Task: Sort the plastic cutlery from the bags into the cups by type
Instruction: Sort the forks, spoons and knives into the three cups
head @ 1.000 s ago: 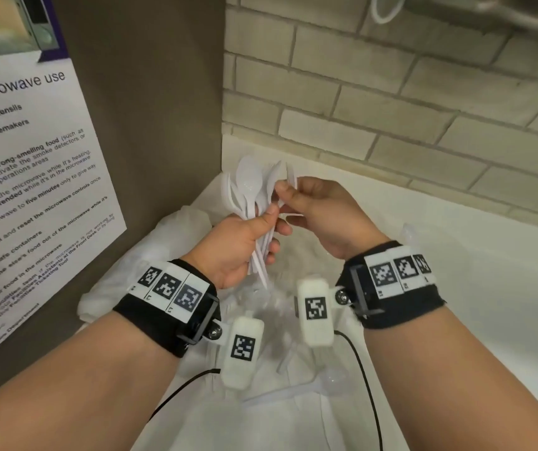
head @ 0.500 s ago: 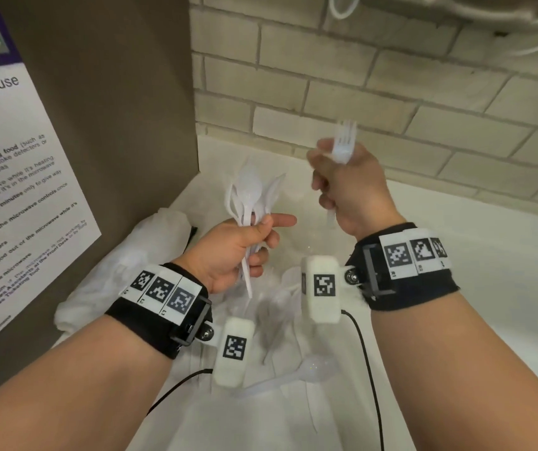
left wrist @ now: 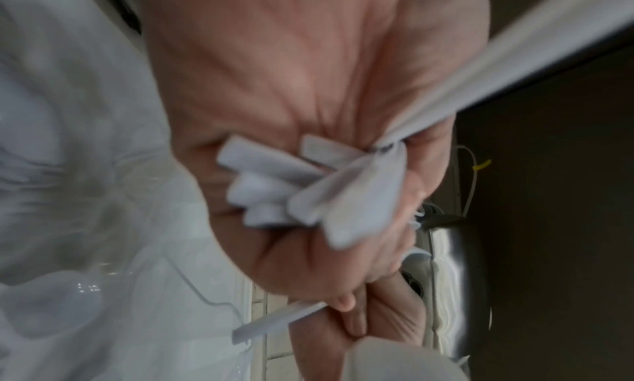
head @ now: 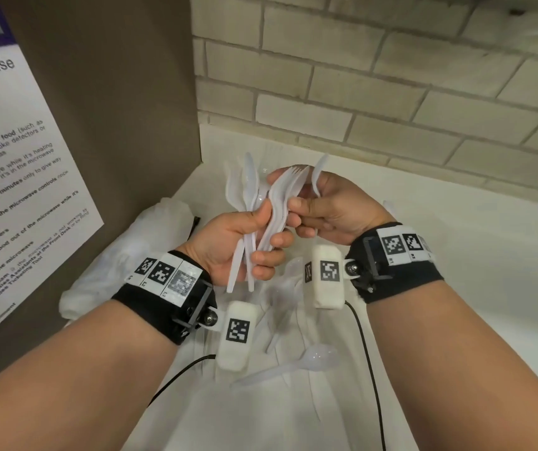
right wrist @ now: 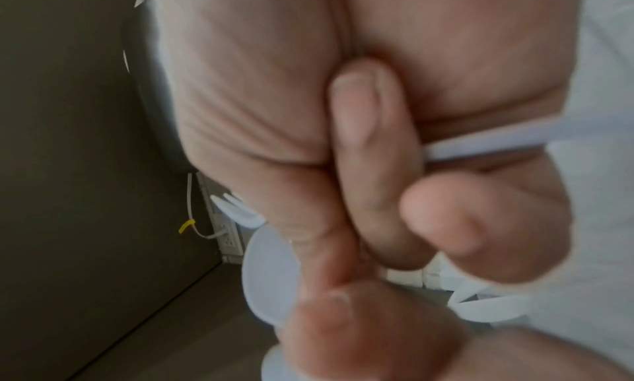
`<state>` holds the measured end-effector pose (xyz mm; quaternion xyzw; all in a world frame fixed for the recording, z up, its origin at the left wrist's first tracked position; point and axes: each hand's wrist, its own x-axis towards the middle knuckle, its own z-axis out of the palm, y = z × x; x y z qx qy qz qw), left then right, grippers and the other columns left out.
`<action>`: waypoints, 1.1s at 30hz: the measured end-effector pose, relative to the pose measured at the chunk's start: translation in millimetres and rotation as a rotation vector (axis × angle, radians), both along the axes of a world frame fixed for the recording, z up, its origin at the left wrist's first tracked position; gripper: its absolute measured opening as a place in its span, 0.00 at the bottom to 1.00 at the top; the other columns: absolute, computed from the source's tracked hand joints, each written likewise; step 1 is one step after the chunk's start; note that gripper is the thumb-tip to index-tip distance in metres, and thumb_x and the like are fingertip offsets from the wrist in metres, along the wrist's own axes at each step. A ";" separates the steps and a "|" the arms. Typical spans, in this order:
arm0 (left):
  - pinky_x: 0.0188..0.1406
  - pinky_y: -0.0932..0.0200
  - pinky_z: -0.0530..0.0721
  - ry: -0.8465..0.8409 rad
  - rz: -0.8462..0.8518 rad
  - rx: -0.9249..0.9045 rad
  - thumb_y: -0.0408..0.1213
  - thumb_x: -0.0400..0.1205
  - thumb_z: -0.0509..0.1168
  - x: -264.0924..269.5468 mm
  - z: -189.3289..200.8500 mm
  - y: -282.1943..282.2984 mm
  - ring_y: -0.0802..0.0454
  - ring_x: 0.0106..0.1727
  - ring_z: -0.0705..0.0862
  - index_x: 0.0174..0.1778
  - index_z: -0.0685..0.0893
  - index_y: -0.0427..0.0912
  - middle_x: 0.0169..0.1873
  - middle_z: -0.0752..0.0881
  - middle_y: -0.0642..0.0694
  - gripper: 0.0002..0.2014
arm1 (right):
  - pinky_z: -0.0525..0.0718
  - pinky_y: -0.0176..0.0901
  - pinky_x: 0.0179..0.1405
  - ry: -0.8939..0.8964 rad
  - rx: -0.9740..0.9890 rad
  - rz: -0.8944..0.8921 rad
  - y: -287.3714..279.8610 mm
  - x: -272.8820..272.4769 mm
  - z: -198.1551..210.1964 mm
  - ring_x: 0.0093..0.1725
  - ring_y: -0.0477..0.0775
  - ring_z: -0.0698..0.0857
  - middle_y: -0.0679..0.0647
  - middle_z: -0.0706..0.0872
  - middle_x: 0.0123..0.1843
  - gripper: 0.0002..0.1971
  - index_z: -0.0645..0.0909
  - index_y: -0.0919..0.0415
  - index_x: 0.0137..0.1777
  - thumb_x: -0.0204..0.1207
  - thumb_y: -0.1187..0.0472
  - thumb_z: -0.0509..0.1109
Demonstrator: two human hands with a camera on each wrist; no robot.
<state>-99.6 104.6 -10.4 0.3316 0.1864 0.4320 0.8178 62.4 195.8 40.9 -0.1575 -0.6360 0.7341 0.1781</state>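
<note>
Spoon of translucent white plastic (head: 289, 366) lying loose on crinkled clear plastic bag (head: 261, 415) nearest the camera. Above it, left hand (head: 238, 242) curled round a bundle of white plastic cutlery (head: 261, 203), handles down, fork tines and spoon bowls up. Right hand (head: 329, 206) touching that bundle, fingers pinching a single white plastic piece (head: 318, 174). Beyond, white counter (head: 456, 242) and pale brick wall (head: 358, 92).

Head looks down — wrists close on hands (head: 280, 229).
</note>
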 end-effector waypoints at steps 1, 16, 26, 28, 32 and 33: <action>0.22 0.62 0.73 0.026 0.036 -0.015 0.50 0.80 0.63 1.8 1.3 0.6 0.56 0.23 0.73 0.55 0.81 0.40 0.33 0.77 0.47 0.17 | 0.72 0.35 0.19 0.002 0.016 -0.013 1.9 -0.1 -2.2 0.16 0.42 0.68 0.61 0.76 0.29 0.16 0.77 0.60 0.63 0.76 0.69 0.66; 0.21 0.63 0.71 0.353 0.309 0.055 0.49 0.82 0.60 5.0 -0.6 13.7 0.57 0.21 0.70 0.54 0.88 0.40 0.29 0.77 0.51 0.18 | 0.66 0.38 0.22 -0.133 0.154 -0.191 17.6 17.5 5.5 0.16 0.42 0.62 0.44 0.86 0.35 0.13 0.80 0.58 0.62 0.79 0.69 0.66; 0.19 0.65 0.67 0.236 0.204 0.115 0.57 0.72 0.73 5.2 -6.7 12.5 0.60 0.18 0.69 0.60 0.87 0.41 0.27 0.77 0.52 0.27 | 0.70 0.35 0.20 -0.052 0.154 -0.344 7.6 2.0 1.2 0.16 0.44 0.65 0.68 0.75 0.48 0.07 0.79 0.59 0.54 0.83 0.68 0.62; 0.18 0.65 0.66 0.220 0.200 0.120 0.57 0.71 0.74 5.1 -8.3 12.4 0.61 0.17 0.68 0.61 0.87 0.40 0.26 0.76 0.52 0.29 | 0.68 0.35 0.19 0.000 0.068 -0.429 7.5 -1.1 0.8 0.18 0.46 0.65 0.65 0.75 0.43 0.09 0.81 0.59 0.55 0.85 0.67 0.60; 0.19 0.63 0.61 0.216 0.198 0.133 0.57 0.71 0.73 6.1 -10.2 11.3 0.61 0.17 0.65 0.60 0.87 0.42 0.26 0.73 0.52 0.28 | 0.69 0.36 0.18 0.004 0.007 -0.462 2.4 -7.5 -0.2 0.24 0.47 0.68 0.57 0.71 0.35 0.08 0.83 0.62 0.54 0.84 0.63 0.62; 0.20 0.62 0.60 0.223 0.193 0.140 0.57 0.72 0.73 6.5 -10.5 10.6 0.61 0.18 0.65 0.60 0.87 0.42 0.26 0.73 0.52 0.28 | 0.70 0.36 0.18 0.031 -0.006 -0.501 1.4 -8.8 1.5 0.25 0.47 0.70 0.56 0.74 0.34 0.08 0.82 0.63 0.51 0.85 0.62 0.61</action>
